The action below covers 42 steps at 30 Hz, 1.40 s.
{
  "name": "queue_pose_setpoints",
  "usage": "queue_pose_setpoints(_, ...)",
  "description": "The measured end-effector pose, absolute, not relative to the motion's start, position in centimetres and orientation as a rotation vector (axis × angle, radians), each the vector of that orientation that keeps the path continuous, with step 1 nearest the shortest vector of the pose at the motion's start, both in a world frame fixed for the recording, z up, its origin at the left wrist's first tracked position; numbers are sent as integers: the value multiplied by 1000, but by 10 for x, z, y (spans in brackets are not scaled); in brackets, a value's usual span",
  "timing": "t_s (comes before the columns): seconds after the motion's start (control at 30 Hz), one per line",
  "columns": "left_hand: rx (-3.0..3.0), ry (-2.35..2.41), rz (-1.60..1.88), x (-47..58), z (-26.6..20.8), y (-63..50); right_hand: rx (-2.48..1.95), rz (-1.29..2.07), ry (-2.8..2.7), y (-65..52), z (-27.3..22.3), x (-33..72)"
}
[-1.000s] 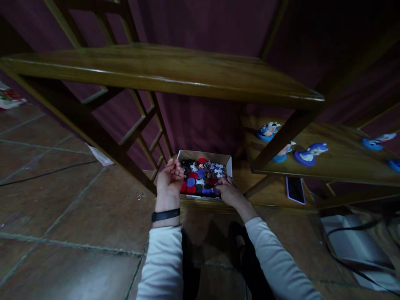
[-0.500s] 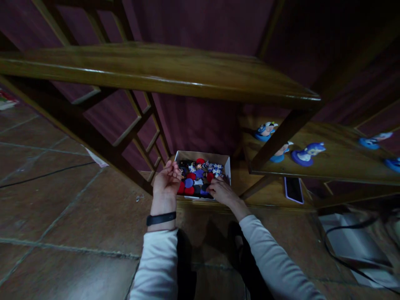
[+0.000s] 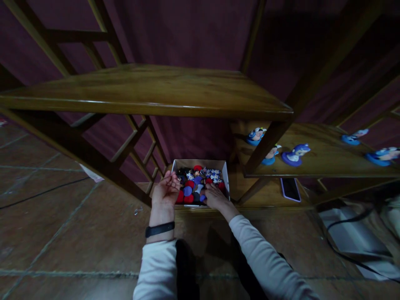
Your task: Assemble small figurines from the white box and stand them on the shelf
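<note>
Small figurines with round red, purple and black bases (image 3: 197,180) are lying inside an open, white-walled cardboard box (image 3: 227,181) on a low brown wooden shelf (image 3: 265,196). The right hand (image 3: 217,198) is reaching among them, though I cannot tell whether its fingers are holding one. The left hand (image 3: 165,190) is hovering palm-up by the box's left edge, fingers loosely spread.

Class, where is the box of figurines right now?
In the head view, the box sits below centre on the bottom shelf, with the left hand at its left edge and the right hand over its front right part.
</note>
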State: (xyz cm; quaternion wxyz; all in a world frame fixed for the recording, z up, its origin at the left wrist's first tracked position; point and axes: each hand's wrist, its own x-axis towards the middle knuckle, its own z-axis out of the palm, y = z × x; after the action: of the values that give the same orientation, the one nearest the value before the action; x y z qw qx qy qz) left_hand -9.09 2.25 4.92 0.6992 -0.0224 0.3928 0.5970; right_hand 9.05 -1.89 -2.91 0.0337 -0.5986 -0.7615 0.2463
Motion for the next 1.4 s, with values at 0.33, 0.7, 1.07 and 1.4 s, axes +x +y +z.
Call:
queue_pose_setpoints(0.33,-44,846,1320,-86,44,22,-1805,610,-2419,-22,-19,92)
queue_pose_setpoints(0.7,-54,857,1305,-77,48,18,-1639,718,-2481,-23,-17,100)
queue_pose_setpoints(1.07,397,1106,1158,-29,35,-2,-1547,937,-1594,-6,-9,107)
queue_pose_setpoints(1.4,678,1158,1101,-20,26,0,-1266,1020,-1318,2,4,109)
